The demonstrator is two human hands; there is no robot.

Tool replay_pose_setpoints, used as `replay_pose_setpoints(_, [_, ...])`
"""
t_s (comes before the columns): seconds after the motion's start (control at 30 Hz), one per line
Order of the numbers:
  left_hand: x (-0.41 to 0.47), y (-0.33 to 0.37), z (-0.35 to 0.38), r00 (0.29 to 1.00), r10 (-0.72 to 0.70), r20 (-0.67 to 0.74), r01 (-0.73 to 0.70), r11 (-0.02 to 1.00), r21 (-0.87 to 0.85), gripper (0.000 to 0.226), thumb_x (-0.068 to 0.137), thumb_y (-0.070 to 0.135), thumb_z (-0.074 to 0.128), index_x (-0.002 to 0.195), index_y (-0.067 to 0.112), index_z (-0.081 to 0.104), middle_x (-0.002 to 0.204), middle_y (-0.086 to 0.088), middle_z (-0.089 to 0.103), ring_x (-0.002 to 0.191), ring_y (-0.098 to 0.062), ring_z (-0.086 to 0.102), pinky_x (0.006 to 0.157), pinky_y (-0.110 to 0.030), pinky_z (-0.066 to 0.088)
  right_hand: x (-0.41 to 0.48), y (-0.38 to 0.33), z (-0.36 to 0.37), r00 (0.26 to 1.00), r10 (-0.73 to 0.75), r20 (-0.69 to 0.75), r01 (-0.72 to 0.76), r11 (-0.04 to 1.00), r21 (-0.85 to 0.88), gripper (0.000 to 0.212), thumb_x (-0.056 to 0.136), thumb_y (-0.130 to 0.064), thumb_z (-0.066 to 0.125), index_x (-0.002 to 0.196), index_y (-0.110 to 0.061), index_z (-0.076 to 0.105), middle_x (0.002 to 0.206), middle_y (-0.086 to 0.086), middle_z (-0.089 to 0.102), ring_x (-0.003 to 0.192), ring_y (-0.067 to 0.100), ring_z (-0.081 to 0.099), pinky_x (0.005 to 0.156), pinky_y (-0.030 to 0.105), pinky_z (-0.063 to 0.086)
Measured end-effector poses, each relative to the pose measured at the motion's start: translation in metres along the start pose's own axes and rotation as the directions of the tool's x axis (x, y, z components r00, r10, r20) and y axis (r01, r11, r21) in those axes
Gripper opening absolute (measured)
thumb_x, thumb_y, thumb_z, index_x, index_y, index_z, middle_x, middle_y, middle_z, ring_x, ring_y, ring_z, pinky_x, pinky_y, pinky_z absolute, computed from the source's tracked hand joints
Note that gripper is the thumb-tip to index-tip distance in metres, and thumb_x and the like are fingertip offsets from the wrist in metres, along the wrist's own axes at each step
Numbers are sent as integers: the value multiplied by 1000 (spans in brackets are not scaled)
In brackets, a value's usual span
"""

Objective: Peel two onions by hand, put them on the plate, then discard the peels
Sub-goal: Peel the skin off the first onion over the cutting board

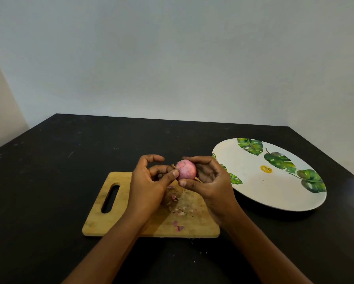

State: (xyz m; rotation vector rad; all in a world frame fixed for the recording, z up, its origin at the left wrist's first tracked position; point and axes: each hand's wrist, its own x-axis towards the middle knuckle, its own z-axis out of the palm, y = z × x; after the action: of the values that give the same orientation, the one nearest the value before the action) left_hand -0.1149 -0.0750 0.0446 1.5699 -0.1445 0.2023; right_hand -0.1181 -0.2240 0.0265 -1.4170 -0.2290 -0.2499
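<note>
Above the far edge of the board [102, 222], I hold the onion [186, 170] up off the wood between both hands. My right hand [210, 181] grips it: the fingers curl over its top and far side, and the thumb comes up under it from below. My left hand [149, 181] meets it from the other side. The thumb presses on the onion's left end beside a dry stem tip, a curled finger sits just behind that, and the index arches above, clear of the onion. The onion is pink and smooth with darker flecks, and a thin dry strand sticks out at its lower right by my right palm. Beneath my hands the peels [177, 203] lie loose on the right half of the board, pink and pale scraps in a small scatter, with one pink bit apart from them near the front edge. The board is wooden, with a handle slot [110, 198] at its left end, and lies flat on the black table [49, 160]. To the right of the board and apart from it the plate [254, 191] rests on the table. It is white and round, and its face shows printed green leaves, a yellow mark and a few small dark specks. A few pale crumbs dot the table just in front of the board.
</note>
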Motion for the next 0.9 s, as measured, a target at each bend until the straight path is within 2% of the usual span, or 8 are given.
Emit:
replay_pose_setpoints(0.1, [-1, 0, 0, 998, 52, -48, -50, 998, 26, 50, 72, 7, 76, 110, 22, 48, 83, -2, 71, 77, -5, 68, 66, -12, 51, 0, 1, 0, 998, 56, 2, -56, 995, 80, 55, 58, -6, 82, 108, -11, 61, 111, 6, 71, 107, 22, 67, 84, 31, 57])
replay_pose_setpoints(0.2, [-1, 1, -1, 993, 109, -48, -104, 990, 90, 56, 70, 7, 77, 116, 24, 48, 86, 5, 71, 80, 1, 67, 67, -7, 48, 2, 3, 0, 986, 166, 9, -163, 959, 233, 56, 59, -3, 81, 111, -12, 61, 112, 7, 71, 109, 26, 66, 87, 39, 57])
replay_pose_setpoints(0.33, [-2, 2, 1, 982, 185, -36, -177, 969, 172, 53, 73, 5, 75, 108, 36, 48, 84, 15, 69, 81, 6, 65, 68, -4, 46, 5, 3, 0, 969, 246, 27, -239, 900, 364, 64, 57, -5, 85, 116, -13, 61, 117, 11, 68, 109, 29, 66, 85, 38, 57])
replay_pose_setpoints(0.43, [-3, 1, 1, 974, 223, -39, -209, 951, 230, 50, 74, 8, 75, 105, 38, 48, 82, 20, 69, 84, 7, 64, 72, -4, 46, 5, 2, 1, 967, 253, 33, -246, 887, 391, 65, 55, -9, 81, 117, -11, 60, 116, 11, 69, 108, 29, 66, 82, 35, 58])
replay_pose_setpoints(0.63, [-5, 1, 1, 963, 259, -72, -234, 939, 252, 47, 71, 13, 78, 106, 29, 52, 80, 15, 69, 80, 7, 65, 67, -4, 45, 3, 5, -1, 975, 220, 40, -221, 918, 328, 55, 64, 0, 75, 116, -10, 59, 117, 12, 68, 110, 28, 66, 84, 36, 57])
replay_pose_setpoints(0.8, [-3, -1, -1, 969, 228, -99, -197, 947, 252, 50, 70, 12, 79, 108, 27, 50, 75, 10, 69, 75, 7, 64, 64, -2, 44, 1, 6, 1, 986, 166, -5, -164, 978, 131, 58, 59, -9, 80, 114, -15, 61, 112, 1, 71, 108, 21, 66, 91, 42, 55])
replay_pose_setpoints(0.9, [-2, -2, 0, 976, 208, -69, -186, 952, 243, 52, 73, 10, 76, 111, 26, 44, 78, 9, 67, 77, 8, 62, 63, 0, 42, 0, 7, 1, 987, 162, -16, -161, 984, 77, 58, 60, -12, 82, 114, -17, 61, 115, 1, 69, 110, 20, 66, 91, 41, 55])
